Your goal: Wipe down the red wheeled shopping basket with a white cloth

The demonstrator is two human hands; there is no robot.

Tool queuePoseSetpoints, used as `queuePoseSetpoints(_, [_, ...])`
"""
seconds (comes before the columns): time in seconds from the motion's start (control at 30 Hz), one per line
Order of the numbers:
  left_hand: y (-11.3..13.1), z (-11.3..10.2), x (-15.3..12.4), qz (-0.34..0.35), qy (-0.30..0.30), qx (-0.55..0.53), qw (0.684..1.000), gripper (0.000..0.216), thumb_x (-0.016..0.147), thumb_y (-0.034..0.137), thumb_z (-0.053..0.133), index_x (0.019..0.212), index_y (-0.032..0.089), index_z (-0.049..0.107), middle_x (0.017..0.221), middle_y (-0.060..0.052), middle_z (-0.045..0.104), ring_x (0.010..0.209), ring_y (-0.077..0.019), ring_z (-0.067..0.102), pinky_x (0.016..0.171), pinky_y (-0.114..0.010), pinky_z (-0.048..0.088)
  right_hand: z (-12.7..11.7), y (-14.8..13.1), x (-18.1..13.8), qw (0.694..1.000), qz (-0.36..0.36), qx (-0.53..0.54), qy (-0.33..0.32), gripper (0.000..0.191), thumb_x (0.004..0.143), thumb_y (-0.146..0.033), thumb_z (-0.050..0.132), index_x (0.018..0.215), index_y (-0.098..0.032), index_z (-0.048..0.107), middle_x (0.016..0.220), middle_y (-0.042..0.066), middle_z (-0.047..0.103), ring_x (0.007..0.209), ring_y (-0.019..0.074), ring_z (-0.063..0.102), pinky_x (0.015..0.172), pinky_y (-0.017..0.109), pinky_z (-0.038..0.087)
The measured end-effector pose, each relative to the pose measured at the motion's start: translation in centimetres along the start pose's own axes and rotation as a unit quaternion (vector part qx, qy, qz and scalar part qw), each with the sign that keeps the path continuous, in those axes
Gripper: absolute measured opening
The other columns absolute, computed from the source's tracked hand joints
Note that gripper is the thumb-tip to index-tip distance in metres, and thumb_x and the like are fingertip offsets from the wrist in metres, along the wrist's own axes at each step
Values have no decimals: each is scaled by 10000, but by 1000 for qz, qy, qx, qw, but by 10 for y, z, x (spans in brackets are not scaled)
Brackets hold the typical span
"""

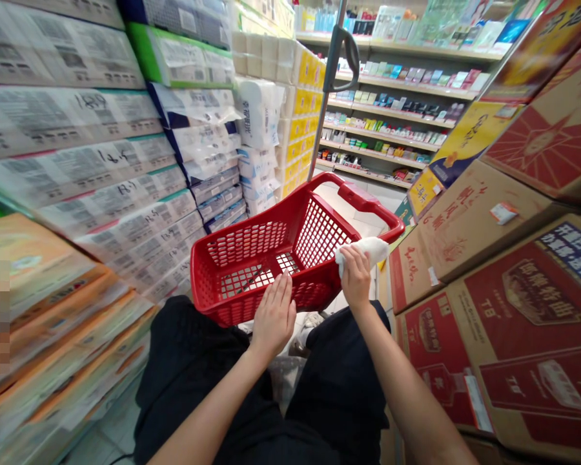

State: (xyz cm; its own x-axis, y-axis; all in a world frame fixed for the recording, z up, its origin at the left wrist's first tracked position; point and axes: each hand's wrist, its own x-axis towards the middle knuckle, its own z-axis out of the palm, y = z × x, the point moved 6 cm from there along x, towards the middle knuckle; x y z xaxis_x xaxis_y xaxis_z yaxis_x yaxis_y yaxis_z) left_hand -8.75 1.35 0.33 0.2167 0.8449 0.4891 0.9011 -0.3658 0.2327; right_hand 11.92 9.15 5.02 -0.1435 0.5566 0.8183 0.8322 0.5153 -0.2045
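A red plastic shopping basket (252, 255) rests tilted on my lap, its open side facing me. My left hand (274, 316) lies flat with fingers stretched out against the basket's near rim, steadying it. My right hand (355, 276) is closed on a white cloth (370, 248) and presses it onto the basket's right rim. The basket is empty inside. Its red handle (363, 197) is folded at the far side.
Stacked packs of tissue paper (101, 161) fill the left side. Brown and red cardboard boxes (513, 290) are piled on the right. A metal pole with a black grip (341, 58) stands behind the basket. Shelves of small goods (392, 123) line the back.
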Motion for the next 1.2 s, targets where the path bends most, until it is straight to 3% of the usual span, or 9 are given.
queuePoseSetpoints(0.2, [0,2,-2,-1,-5,10,1000,591,980,238,354,1542,96,240,1594,-116,305,1484,-241,273,1203,-427,289,53,-81,-35,997,-6,68,-26,384,981,-108,363,1260,-187,615,1236,78,683,1293,209,537,1168,437,345])
queuePoseSetpoints(0.33, [0,2,-2,8,-6,14,1000,596,978,239,355,1541,86,236,1590,-121,313,1484,-239,272,1203,-430,290,60,-97,-42,995,-40,75,-50,378,987,-131,393,1299,-191,599,1260,79,676,1287,202,546,1160,418,364])
queuePoseSetpoints(0.4, [0,1,-1,8,-6,13,1000,598,982,242,349,1547,99,220,1590,-118,313,1482,-238,279,1198,-433,298,55,-89,-38,990,-92,73,-83,404,983,-119,391,1336,-193,575,1289,79,663,1303,196,536,1152,405,379])
queuePoseSetpoints(0.5, [0,-1,0,6,-6,8,1000,602,987,247,340,1557,120,195,1596,-108,300,1479,-237,286,1194,-434,306,33,-53,-25,986,-127,52,-96,442,974,-93,371,1364,-193,554,1310,85,651,1318,199,527,1152,414,383])
queuePoseSetpoints(0.63, [1,-3,1,4,-5,-1,1000,603,989,249,337,1562,135,184,1601,-93,291,1480,-226,284,1199,-423,304,0,3,-3,993,-88,9,-74,428,980,-114,375,1355,-197,564,1332,98,634,1334,223,514,1176,466,346])
queuePoseSetpoints(0.77, [1,-1,1,-2,-4,-2,1000,588,986,246,348,1546,110,231,1599,-99,297,1485,-224,272,1205,-414,289,-11,18,1,1000,-12,20,-9,404,990,-136,357,1316,-189,589,1328,113,630,1344,241,503,1175,516,331])
queuePoseSetpoints(0.87, [0,1,0,-3,-5,-1,1000,579,985,246,349,1536,94,255,1596,-108,304,1486,-227,268,1208,-412,277,3,-6,-11,998,29,42,25,401,990,-140,350,1304,-192,595,1301,111,645,1354,248,489,1168,543,335])
queuePoseSetpoints(1.07, [-1,3,-2,3,-2,3,1000,603,981,246,350,1551,107,211,1592,-112,313,1486,-233,268,1205,-426,279,53,-92,-40,994,-11,98,-45,407,982,-115,366,1315,-190,589,1274,93,666,1327,213,521,1160,447,383])
queuePoseSetpoints(1.2, [-1,3,-2,5,-3,9,1000,599,983,247,350,1548,96,218,1590,-118,315,1487,-233,265,1205,-422,284,55,-97,-42,992,-63,86,-68,405,977,-104,390,1324,-181,584,1289,89,663,1318,196,531,1166,406,371])
